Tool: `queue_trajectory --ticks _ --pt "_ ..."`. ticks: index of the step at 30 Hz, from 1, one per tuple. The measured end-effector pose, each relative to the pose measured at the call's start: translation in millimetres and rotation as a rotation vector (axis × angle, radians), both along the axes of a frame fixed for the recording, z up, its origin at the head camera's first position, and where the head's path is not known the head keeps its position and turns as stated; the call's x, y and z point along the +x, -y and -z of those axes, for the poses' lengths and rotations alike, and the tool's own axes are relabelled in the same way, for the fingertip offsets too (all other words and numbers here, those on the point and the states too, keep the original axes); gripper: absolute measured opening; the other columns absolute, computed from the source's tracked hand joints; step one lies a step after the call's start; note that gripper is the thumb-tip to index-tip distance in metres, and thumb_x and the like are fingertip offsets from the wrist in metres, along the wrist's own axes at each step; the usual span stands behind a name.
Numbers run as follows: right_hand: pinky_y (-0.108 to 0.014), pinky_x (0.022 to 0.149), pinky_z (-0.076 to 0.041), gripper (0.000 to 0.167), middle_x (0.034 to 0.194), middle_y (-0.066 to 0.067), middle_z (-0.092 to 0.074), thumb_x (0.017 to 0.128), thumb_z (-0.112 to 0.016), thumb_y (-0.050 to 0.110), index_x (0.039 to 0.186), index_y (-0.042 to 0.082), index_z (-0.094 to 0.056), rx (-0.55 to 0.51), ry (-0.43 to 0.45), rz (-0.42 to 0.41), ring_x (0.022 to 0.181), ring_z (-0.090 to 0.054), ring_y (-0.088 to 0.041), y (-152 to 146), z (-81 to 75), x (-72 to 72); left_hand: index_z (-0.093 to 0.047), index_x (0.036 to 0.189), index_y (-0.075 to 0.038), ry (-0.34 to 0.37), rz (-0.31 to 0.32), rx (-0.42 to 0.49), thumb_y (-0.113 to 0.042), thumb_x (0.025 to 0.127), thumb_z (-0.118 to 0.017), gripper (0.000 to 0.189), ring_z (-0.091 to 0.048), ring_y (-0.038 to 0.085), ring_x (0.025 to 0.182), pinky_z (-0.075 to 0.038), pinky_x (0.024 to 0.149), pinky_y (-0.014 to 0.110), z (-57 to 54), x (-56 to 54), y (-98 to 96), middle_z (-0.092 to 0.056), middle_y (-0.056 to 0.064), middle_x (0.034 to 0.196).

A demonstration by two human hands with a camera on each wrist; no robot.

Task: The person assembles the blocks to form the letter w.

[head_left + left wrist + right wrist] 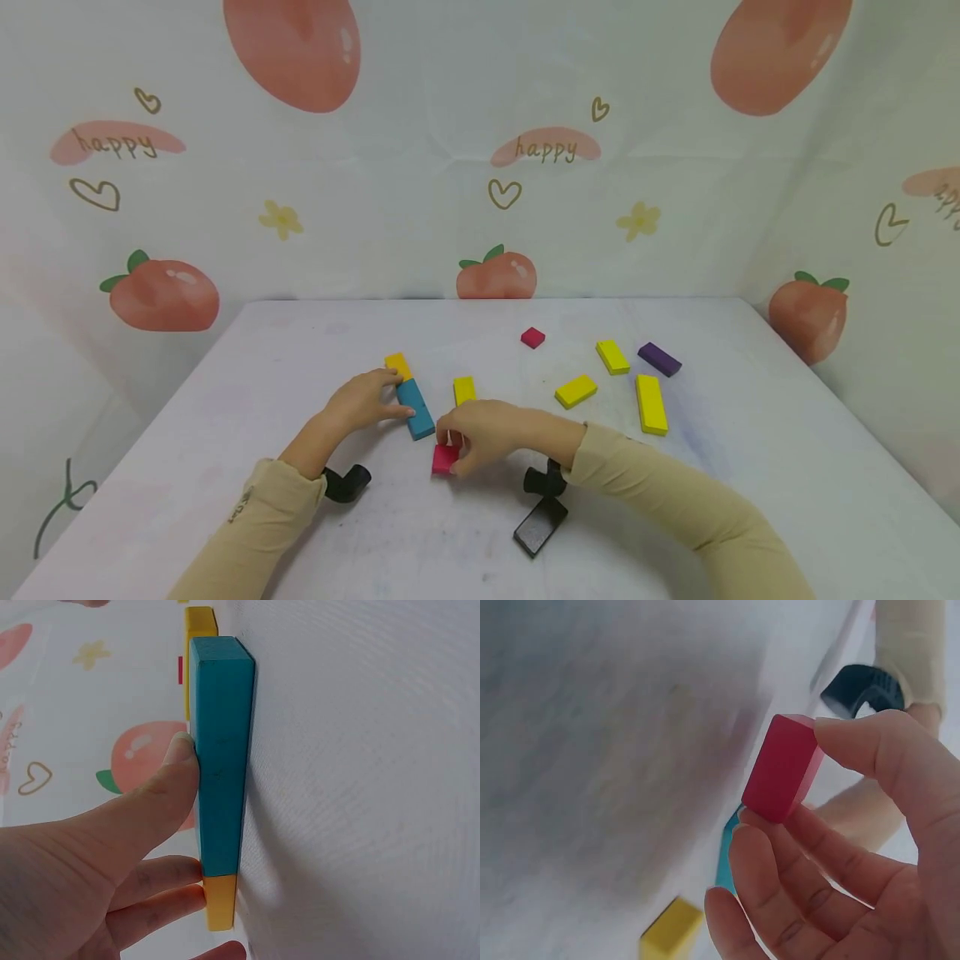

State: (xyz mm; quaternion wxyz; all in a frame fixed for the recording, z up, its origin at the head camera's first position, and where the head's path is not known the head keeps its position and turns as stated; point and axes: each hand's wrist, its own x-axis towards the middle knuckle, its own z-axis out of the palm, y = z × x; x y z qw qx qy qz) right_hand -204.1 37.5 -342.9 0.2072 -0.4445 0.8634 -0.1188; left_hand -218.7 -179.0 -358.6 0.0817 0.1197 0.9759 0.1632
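Note:
My right hand [487,429] pinches a small red block [780,769] between thumb and fingertips, low over the near middle of the table. To its left, a blue block [420,421] lies end to end with an orange block [396,363], forming a slanted line. My left hand [360,402] rests its thumb [178,750] against the blue block, while its fingers touch near the joint between the two. Just beyond my right hand lies a yellow block [464,387], its near end hidden by that hand.
Further right on the white table [210,467] are several yellow blocks, one long [651,404], and a purple block [660,359]. Another red block [533,337] lies farther back. A black block [540,527] sits near me, below the right forearm. Black wrist cameras [347,483] hang under both wrists.

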Motion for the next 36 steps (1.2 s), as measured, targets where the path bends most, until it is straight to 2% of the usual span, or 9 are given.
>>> queue_trajectory --ticks 7,13,22,36 --pt "-0.012 0.069 -0.046 0.033 0.093 0.002 -0.066 0.079 -0.073 0.024 0.108 0.013 -0.061 -0.037 0.002 0.048 0.078 -0.054 -0.003 -9 7.6 -15.2 -0.049 0.133 0.002 0.008 -0.003 0.000 -0.036 0.081 -0.070 0.068 -0.041 0.042 0.129 -0.037 0.106 0.054 0.2 -1.5 0.2 -0.046 0.024 0.138" --pt "-0.013 0.067 -0.045 0.031 0.092 0.002 -0.066 0.080 -0.072 0.023 0.108 0.013 -0.062 -0.046 -0.013 0.067 0.076 -0.054 -0.004 -9 9.6 -21.0 -0.049 0.133 0.001 0.012 0.002 0.001 -0.037 0.081 -0.070 0.067 -0.041 0.043 0.129 -0.037 0.106 0.054 -0.7 -0.6 -0.4 -0.046 0.024 0.139" --pt "-0.013 0.068 -0.045 0.033 0.094 0.001 -0.067 0.080 -0.071 0.023 0.110 0.012 -0.063 -0.053 -0.021 0.084 0.078 -0.055 -0.004 -5 9.1 -22.1 -0.049 0.132 0.001 0.010 -0.004 -0.008 -0.037 0.080 -0.071 0.068 -0.042 0.042 0.128 -0.038 0.106 0.054 -0.9 0.5 -1.0 -0.047 0.024 0.138" --pt "-0.013 0.067 -0.044 0.029 0.093 0.000 -0.068 0.082 -0.070 0.022 0.108 0.010 -0.064 -0.065 -0.034 0.067 0.075 -0.055 -0.005 -2 8.2 -21.0 -0.049 0.132 0.002 0.009 -0.006 -0.006 -0.037 0.081 -0.070 0.068 -0.042 0.042 0.129 -0.038 0.106 0.053 -0.9 0.1 -0.9 -0.046 0.024 0.138"
